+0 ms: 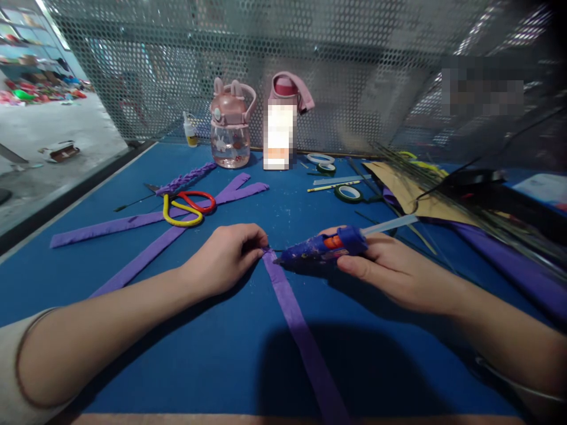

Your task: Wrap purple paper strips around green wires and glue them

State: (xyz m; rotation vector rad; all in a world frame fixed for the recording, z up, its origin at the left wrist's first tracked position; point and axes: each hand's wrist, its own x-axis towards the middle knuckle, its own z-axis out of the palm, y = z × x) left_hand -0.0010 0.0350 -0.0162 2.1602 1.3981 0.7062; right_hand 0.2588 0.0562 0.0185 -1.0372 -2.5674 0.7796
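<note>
My left hand [228, 257] pinches the far end of a purple crepe-paper strip [295, 316], its thumb and forefinger closed there. The strip runs from those fingertips down to the near edge of the table. My right hand [394, 268] is wrapped round a blue hot glue gun [321, 248] with an orange part on its side. A whitish glue stick [392, 224] pokes out of the gun's back. The nozzle points left, at the strip just beside my left fingertips; whether it touches the paper I cannot tell. A thin dark stem shows by the fingertips, partly hidden.
Scissors [183, 219] with red and yellow handles lie on more purple strips [133, 277], beside a ruffled purple stem [188, 179]. Behind stand a pink water bottle [230, 139] and a small glue bottle [190, 131]. Green tape [348, 193], a pencil [332, 186] and brown paper [416, 195] lie right.
</note>
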